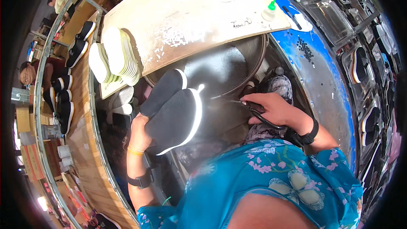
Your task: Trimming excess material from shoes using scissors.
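My left hand (140,133) grips a pair of black slip-on shoes (174,116) with white sole edges, held side by side in front of a round metal basin (266,53). A small white bit sticks out at the nearer shoe's edge. My right hand (271,107) is closed on scissors (269,122) with black loop handles. Their thin blades point left toward the shoes, with a gap between; whether the blades are apart is too blurred to tell. Wristbands circle both my wrists.
A pale board (186,4) partly covers the basin, bearing stacked insoles (122,57), scattered white pieces (180,35) and a green-tipped bottle (269,13). Black bits (304,48) lie on the blue-edged metal table (324,85). Shoes line the left shelf (82,144) and right racks. People stand far left.
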### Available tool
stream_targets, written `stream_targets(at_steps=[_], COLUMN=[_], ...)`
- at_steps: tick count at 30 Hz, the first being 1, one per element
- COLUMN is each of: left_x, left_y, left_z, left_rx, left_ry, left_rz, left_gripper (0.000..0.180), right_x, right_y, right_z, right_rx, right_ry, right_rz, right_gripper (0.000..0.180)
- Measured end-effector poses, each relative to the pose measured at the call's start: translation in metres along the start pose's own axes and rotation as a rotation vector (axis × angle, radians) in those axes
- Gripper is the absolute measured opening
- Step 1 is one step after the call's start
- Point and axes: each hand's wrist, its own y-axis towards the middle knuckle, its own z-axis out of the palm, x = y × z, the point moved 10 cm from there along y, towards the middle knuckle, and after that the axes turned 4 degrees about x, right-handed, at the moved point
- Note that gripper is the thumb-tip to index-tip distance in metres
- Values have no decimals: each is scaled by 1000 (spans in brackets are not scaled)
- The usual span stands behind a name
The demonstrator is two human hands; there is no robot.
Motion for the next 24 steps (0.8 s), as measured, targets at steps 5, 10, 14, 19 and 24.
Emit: stream_targets(at_steps=[5, 10, 14, 19, 24], left_x=[-28, -34, 33, 46, 50], left_y=[8, 8, -5, 22, 12], left_z=[-3, 3, 6, 38, 57], left_rx=[-107, -117, -206, -205, -299], left_ry=[116, 318, -311, -592, -1035], left_rz=[158, 164, -27, -5, -24], left_gripper=[21, 12, 7, 15, 22], right_x=[39, 15, 5, 31, 65], right_y=[8, 2, -1, 13, 25], right_z=[-20, -7, -3, -4, 1], right_rx=[-109, -14, -72, -44, -127], right_ry=[-118, -181, -35, -5, -207], right_rz=[-214, -62, 5, -43, -173], right_gripper=[53, 48, 52, 54, 59])
